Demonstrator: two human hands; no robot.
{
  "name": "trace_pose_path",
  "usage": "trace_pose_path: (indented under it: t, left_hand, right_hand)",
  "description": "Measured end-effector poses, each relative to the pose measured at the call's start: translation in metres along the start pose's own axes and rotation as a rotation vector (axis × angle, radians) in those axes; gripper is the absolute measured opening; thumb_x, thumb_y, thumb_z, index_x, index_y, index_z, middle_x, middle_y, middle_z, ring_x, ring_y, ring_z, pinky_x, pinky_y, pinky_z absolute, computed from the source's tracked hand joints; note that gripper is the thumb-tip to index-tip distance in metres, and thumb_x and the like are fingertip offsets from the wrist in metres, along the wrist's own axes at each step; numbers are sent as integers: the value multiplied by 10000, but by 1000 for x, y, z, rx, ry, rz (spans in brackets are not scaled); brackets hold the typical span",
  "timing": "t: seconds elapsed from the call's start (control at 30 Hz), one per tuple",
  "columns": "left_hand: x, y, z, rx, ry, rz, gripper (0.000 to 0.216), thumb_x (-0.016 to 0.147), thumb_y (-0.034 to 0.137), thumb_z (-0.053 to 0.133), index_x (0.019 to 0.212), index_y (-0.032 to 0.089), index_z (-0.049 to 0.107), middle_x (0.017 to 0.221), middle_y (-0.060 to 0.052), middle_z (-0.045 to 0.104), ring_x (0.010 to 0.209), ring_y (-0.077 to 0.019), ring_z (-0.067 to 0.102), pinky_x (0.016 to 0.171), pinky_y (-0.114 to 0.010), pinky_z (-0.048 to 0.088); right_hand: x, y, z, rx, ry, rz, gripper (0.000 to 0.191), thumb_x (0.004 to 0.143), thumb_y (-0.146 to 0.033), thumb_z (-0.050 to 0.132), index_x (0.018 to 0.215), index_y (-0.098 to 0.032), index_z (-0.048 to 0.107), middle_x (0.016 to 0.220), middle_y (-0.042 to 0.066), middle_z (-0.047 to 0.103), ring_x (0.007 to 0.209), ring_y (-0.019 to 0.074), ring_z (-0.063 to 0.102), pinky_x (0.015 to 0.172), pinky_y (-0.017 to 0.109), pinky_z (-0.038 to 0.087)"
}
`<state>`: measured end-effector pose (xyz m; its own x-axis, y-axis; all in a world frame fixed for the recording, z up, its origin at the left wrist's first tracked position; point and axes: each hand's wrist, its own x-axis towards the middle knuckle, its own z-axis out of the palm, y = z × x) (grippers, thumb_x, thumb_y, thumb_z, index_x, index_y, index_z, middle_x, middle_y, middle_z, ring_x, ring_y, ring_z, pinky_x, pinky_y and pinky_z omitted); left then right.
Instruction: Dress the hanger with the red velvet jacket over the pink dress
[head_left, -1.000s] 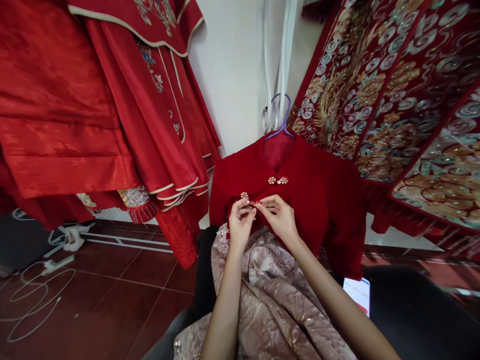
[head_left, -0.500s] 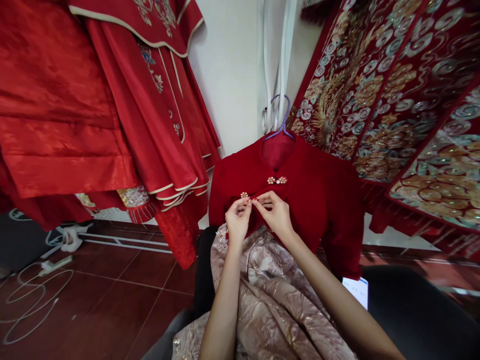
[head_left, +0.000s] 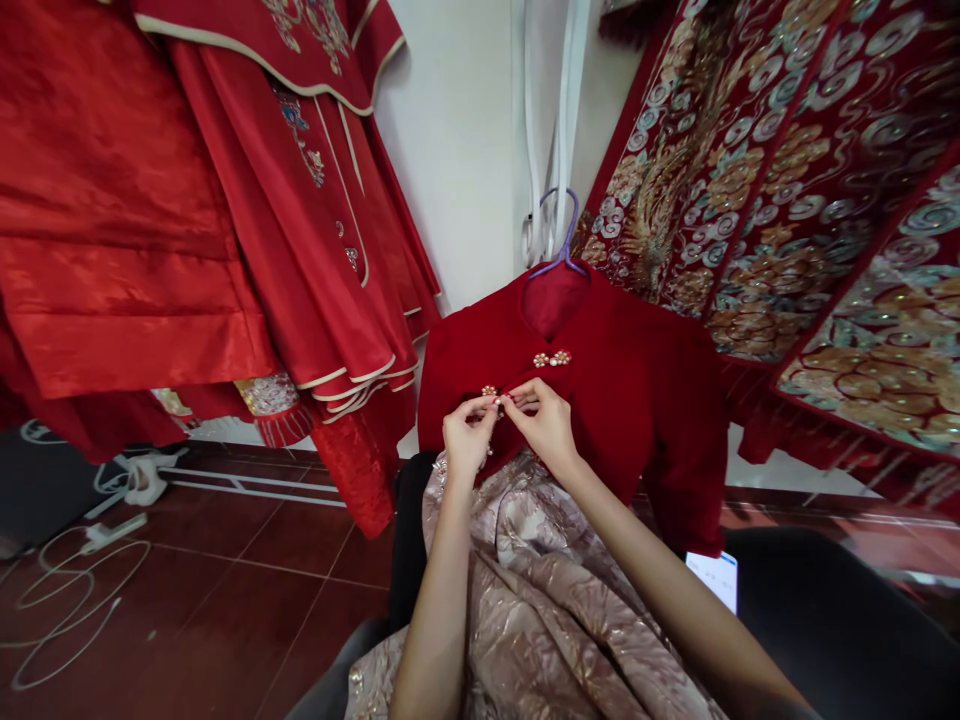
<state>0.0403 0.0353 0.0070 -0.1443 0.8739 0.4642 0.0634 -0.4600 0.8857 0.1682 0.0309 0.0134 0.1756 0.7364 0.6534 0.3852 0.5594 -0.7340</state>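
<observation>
A dark red velvet jacket (head_left: pixel 637 390) hangs on a purple hanger (head_left: pixel 561 250) in front of me. Its upper pearl clasp (head_left: pixel 551 358) is fastened. My left hand (head_left: pixel 466 440) and my right hand (head_left: pixel 541 425) meet at the second pearl clasp (head_left: pixel 491 393) on the jacket's left front. Both hands pinch the clasp and the fabric edge beside it, fingertips touching. A beige and gold brocade garment (head_left: pixel 540 600) lies under my forearms.
Red satin robes (head_left: pixel 225 230) hang at the left. Heavily embroidered red and gold panels (head_left: pixel 787 200) hang at the right. A white cable (head_left: pixel 67 590) lies coiled on the dark red tile floor. A phone (head_left: pixel 716 578) rests on a black seat at the right.
My hands have shifted slightly up and left at the second clasp, fingertips drawn closer together. The jacket hangs as before.
</observation>
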Motion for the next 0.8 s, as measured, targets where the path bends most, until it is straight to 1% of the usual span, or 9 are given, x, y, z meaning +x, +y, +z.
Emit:
trace_pose_path:
  t: [0.1, 0.17, 0.27, 0.33, 0.43, 0.5, 0.57, 0.63, 0.8]
  left_hand:
    - [0, -2, -4, -23, -25, 9, 176, 765, 258, 690, 894, 148, 737, 915, -90, 745, 819, -182, 677, 822, -315, 523]
    - [-5, -5, -6, -62, -75, -7, 250, 786, 262, 676, 1011, 160, 719, 989, -98, 735, 868, -186, 675, 819, -312, 525]
    - [-20, -12, -8, -69, -119, -41, 379, 825, 263, 635, 1198, 197, 645, 1073, -99, 708, 906, -183, 665, 797, -302, 529]
    - [-35, -17, -8, -13, -87, -25, 343, 844, 261, 605, 1180, 208, 651, 1094, -92, 695, 901, -172, 654, 806, -296, 519]
    - [-57, -21, -6, 104, -79, -13, 286, 841, 215, 570, 1105, 204, 680, 979, -67, 706, 827, -158, 642, 767, -275, 505]
    - [-69, -23, -3, 175, -101, -37, 358, 819, 163, 549, 1159, 205, 655, 881, -44, 706, 764, -153, 635, 722, -267, 493]
    - [-75, -25, -1, 237, -86, -60, 448, 796, 133, 542, 1232, 209, 613, 849, -28, 705, 728, -152, 630, 719, -272, 482]
    - [-76, -29, -2, 280, -39, -77, 483, 789, 141, 552, 1265, 213, 591, 842, -21, 704, 714, -155, 625, 736, -282, 475]
    - [-65, -48, -16, 272, 88, -103, 553, 789, 192, 591, 1338, 177, 522, 779, -18, 663, 719, -163, 607, 761, -297, 483]
  right_hand:
    - [1, -2, -2, 10, -40, 21, 168, 834, -346, 623, 848, -179, 635, 820, 44, 701, 729, 162, 682, 681, 288, 585]
    - [-2, -3, -10, 35, -113, 57, 194, 861, -359, 588, 911, -186, 660, 901, 53, 723, 794, 167, 699, 720, 293, 592]
    - [-13, -2, -29, 42, -235, 131, 228, 883, -356, 556, 1008, -204, 671, 999, 54, 732, 863, 171, 709, 769, 305, 595]
    - [-27, 2, -45, 4, -285, 159, 226, 874, -341, 563, 1018, -208, 675, 992, 54, 732, 856, 173, 709, 763, 311, 597]
    - [-48, 12, -64, -60, -289, 190, 212, 844, -319, 586, 998, -205, 679, 937, 58, 728, 818, 179, 705, 719, 316, 603]
    - [-60, 20, -71, -64, -274, 222, 214, 824, -318, 605, 989, -199, 671, 911, 65, 725, 795, 185, 703, 681, 317, 607]
    - [-67, 28, -73, -42, -276, 250, 226, 810, -324, 627, 993, -197, 659, 925, 74, 723, 801, 190, 700, 681, 327, 609]
    - [-70, 33, -70, -11, -291, 262, 249, 809, -332, 637, 1017, -197, 648, 964, 81, 717, 833, 192, 696, 716, 342, 608]
    - [-71, 39, -62, 27, -292, 267, 271, 823, -344, 629, 1045, -189, 635, 979, 81, 702, 857, 184, 688, 738, 336, 600]
